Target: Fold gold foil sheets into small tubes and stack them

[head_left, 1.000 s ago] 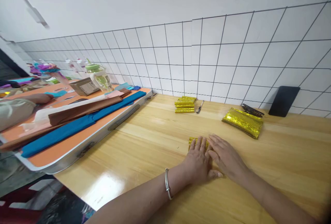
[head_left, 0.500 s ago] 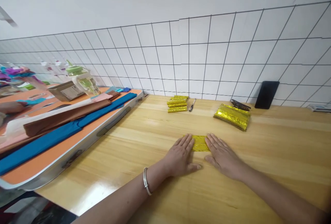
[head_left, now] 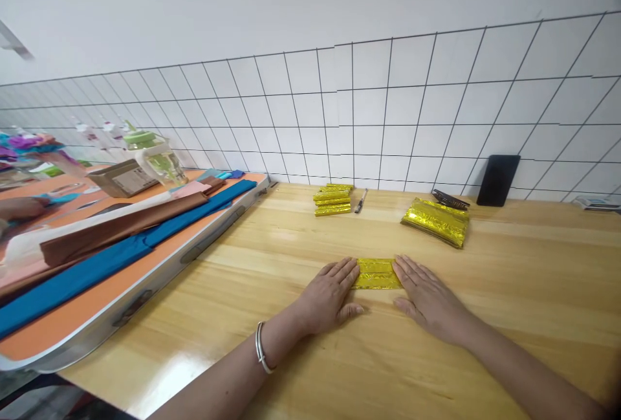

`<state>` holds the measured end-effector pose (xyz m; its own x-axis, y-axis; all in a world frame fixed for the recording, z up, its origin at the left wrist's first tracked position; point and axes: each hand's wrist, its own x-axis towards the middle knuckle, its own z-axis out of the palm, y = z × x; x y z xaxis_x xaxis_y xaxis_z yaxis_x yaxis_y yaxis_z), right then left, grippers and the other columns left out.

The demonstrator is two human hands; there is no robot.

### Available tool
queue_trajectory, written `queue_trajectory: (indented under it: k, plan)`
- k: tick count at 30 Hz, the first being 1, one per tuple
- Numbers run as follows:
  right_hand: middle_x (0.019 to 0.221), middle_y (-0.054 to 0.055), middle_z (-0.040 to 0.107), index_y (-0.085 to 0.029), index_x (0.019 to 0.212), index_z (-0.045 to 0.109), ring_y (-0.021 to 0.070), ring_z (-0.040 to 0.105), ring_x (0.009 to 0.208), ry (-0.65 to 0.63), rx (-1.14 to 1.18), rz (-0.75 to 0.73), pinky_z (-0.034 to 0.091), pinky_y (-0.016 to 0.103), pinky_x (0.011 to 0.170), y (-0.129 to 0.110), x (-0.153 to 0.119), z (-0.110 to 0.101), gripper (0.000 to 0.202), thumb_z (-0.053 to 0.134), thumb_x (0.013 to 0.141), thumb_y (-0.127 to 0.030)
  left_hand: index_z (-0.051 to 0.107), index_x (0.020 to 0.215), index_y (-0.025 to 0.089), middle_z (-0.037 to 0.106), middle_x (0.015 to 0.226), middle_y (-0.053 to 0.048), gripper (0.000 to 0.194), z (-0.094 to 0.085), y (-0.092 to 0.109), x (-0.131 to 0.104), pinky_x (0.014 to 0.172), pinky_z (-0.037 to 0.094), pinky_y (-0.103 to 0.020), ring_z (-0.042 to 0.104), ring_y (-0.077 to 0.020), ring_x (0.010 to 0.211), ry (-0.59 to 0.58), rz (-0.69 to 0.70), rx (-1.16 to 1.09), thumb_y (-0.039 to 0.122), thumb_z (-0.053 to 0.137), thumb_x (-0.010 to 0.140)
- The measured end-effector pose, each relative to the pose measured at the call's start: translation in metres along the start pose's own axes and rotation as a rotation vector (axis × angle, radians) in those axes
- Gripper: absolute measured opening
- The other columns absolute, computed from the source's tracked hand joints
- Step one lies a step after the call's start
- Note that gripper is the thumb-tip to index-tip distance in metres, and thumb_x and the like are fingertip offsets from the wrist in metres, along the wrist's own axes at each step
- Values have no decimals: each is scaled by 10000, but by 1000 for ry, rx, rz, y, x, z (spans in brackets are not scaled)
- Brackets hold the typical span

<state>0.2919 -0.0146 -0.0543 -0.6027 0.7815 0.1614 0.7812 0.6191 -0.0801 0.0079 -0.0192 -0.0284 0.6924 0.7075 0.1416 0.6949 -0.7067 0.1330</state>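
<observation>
"What did the head view show of the hands?"

"The left hand (head_left: 330,294) lay flat on the wooden table (head_left: 272,303), fingers straight and together, thumb held out wide. Its fingertips rested at the left end of a gold foil piece (head_left: 377,274). A silver bracelet (head_left: 262,347) circled that wrist."

"And the right hand (head_left: 429,297)?"

"Flat as well, fingers extended, thumb pointing inward, its fingertips at the foil's right end. The foil lay creased lengthwise on the table between them."

"What stood behind?"

"Toward the wall (head_left: 373,109), a small group of narrow folded gold strips (head_left: 332,200), with a pen (head_left: 361,202) just beside them. Farther right came a gold foil stack (head_left: 435,221), a dark tool (head_left: 451,200) just behind it, its kind hard to tell, and a black phone (head_left: 498,180) leaning on the wall."

"The left side?"

"An orange tabletop (head_left: 111,297) bore a long blue strip (head_left: 189,218), a brown strip (head_left: 116,229), a cardboard box (head_left: 123,178) and a green-lidded bottle (head_left: 162,164). At the far edge was what looked like another person's hand (head_left: 22,208), blurred."
</observation>
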Motion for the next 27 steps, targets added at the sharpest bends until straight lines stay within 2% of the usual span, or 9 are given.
queue_trajectory:
  k: [7, 12, 17, 20, 24, 27]
  plan:
    - [1474, 140, 226, -117, 1423, 248, 264, 188, 1357, -18, -46, 37, 241, 459, 1085, -5, 1, -3, 670, 306, 902, -533, 247, 1405, 114, 260, 1453, -170, 767, -4, -4, 2, 1079, 205, -444, 209, -279, 1355, -20, 27, -16, 639, 322, 851]
    - [1396, 199, 368, -89, 1318, 451, 344, 343, 1277, 42, -141, 63, 332, 510, 1011, -31, -10, 6, 735, 410, 810, -618, 354, 1356, 188, 407, 1391, -97, 566, -6, -11, 4, 1076, 226, -429, 330, -237, 1306, 26, 16, -58, 531, 312, 907]
    - [1252, 259, 514, -67, 1175, 591, 401, 461, 1152, 76, -273, -8, 380, 542, 923, -61, -22, 8, 855, 420, 695, -755, 325, 1378, 166, 383, 1405, -111, 685, -4, -7, 2, 1102, 133, -468, 300, -274, 1318, 26, -17, -59, 618, 328, 863]
    - [1192, 242, 570, -49, 1138, 599, 365, 512, 1104, 64, -326, -145, 426, 467, 872, -76, -29, 2, 741, 436, 761, -666, 332, 1379, 187, 355, 1423, -97, 649, -2, -9, 1, 1107, 82, -475, 251, -271, 1342, 9, -15, -77, 602, 298, 881]
    - [1092, 154, 652, -132, 1147, 559, 284, 599, 957, 135, -406, -340, 458, 378, 770, -93, -39, 2, 381, 501, 820, -319, 273, 1407, 238, 325, 1443, -48, 568, 1, -13, 2, 1104, 34, -483, 177, -254, 1368, 7, -14, -108, 531, 268, 920]
    - [1021, 112, 684, -166, 1109, 546, 260, 617, 890, 191, -392, -365, 459, 359, 732, -100, -40, 4, 316, 480, 801, -188, 236, 1417, 258, 275, 1466, -22, 534, 2, -15, 2, 1100, 32, -483, 135, -252, 1378, -6, -19, -114, 484, 256, 934]
